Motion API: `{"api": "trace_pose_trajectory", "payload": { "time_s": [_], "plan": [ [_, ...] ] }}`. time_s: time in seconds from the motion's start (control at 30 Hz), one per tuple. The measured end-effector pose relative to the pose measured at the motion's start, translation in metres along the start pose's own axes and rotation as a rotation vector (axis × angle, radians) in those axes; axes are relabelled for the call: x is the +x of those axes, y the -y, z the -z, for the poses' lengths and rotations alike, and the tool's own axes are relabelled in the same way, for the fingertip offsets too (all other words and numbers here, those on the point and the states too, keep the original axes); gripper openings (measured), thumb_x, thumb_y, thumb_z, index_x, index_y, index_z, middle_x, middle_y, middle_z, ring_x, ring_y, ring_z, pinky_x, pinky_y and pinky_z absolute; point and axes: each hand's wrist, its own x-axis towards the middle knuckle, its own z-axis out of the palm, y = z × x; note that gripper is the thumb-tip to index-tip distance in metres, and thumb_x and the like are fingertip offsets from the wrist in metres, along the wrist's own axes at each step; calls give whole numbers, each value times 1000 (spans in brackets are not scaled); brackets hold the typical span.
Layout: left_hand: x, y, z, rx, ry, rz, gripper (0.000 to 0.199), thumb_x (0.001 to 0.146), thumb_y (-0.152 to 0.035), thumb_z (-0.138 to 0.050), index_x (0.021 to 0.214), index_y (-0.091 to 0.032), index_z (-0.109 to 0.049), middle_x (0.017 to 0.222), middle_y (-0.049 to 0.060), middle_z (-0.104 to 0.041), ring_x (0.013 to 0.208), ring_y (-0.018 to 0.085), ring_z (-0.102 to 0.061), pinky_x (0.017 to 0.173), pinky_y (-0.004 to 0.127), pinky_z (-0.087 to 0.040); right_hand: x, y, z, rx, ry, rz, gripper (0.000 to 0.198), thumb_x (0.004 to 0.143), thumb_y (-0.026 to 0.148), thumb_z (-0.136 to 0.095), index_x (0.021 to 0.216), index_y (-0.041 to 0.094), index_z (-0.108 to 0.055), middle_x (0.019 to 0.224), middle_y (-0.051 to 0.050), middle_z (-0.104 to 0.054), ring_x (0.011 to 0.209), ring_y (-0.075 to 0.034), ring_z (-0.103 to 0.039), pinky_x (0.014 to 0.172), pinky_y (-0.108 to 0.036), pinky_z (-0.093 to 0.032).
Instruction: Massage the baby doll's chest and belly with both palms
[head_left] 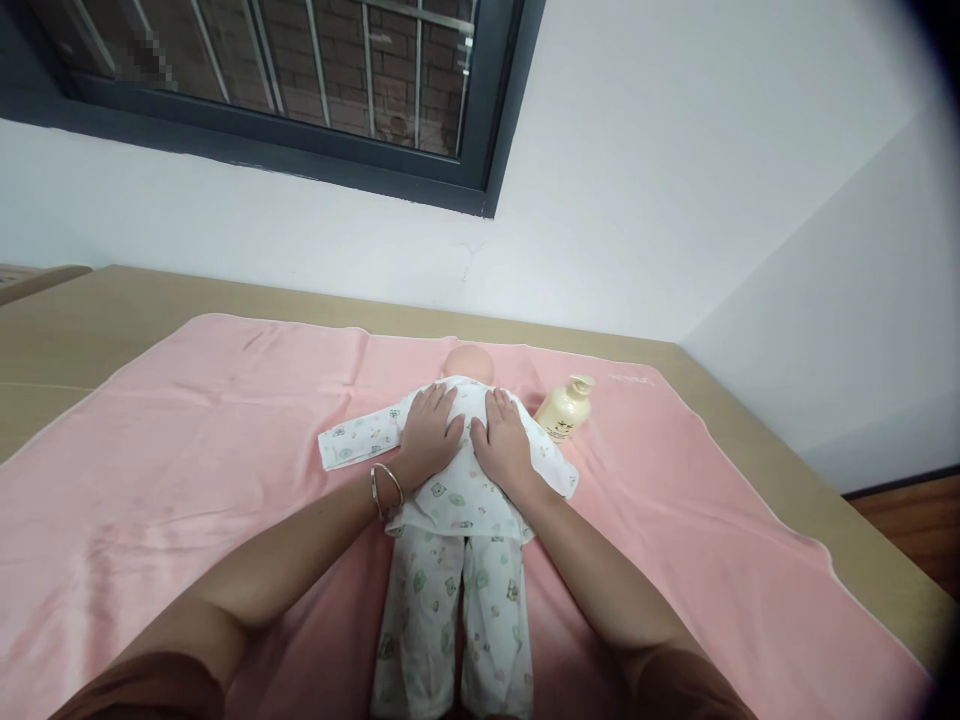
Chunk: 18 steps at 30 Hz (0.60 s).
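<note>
A baby doll (469, 362) in a white patterned top (457, 505) and matching trousers (491, 610) lies on a pink cloth, its head toward the wall. My left hand (430, 432) rests flat on the left side of the top, fingers stretched toward the doll's shoulder. On the right side of the top lies my right hand (506, 440), also flat with its thumb spread. Both thumbs point inward, a small gap between them. One sleeve (360, 438) extends out to the left. A cream pump bottle (566, 408) stands tilted in view just beyond the right sleeve.
The pink cloth (225, 430) covers most of a wooden table (750, 420). A white wall (600, 200) rises behind the table, with a dark-framed barred window (480, 150) at upper left. A brown wooden surface (915, 525) shows at the right edge.
</note>
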Motion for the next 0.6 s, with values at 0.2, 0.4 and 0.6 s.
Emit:
{"api": "trace_pose_trajectory", "payload": {
  "time_s": [0.2,0.4,0.6],
  "plan": [
    [-5,-6,3,67,-40,0,38,93,-29,-42,124,-14,-58,131,16,-59,127,30,-50,105,48,-43,-5,1,-1,0,-67,0,49,93,30,-40,136,10,-51,142,-14,-50,135,-27,-42,112,-43,-33],
    [-10,-14,8,115,-131,-20,28,93,-29,-45,108,-19,-66,118,10,-68,114,26,-61,92,40,-53,-13,1,-7,-30,-215,-5,39,93,28,-40,120,18,-66,128,-9,-63,119,-23,-59,95,-35,-49],
    [-7,-11,11,27,-129,-77,27,93,-27,-45,106,-20,-67,117,10,-68,116,25,-61,97,41,-51,-13,-5,-11,24,-248,95,37,90,25,-43,117,19,-68,127,-8,-64,123,-21,-56,101,-35,-46]
  ]
}}
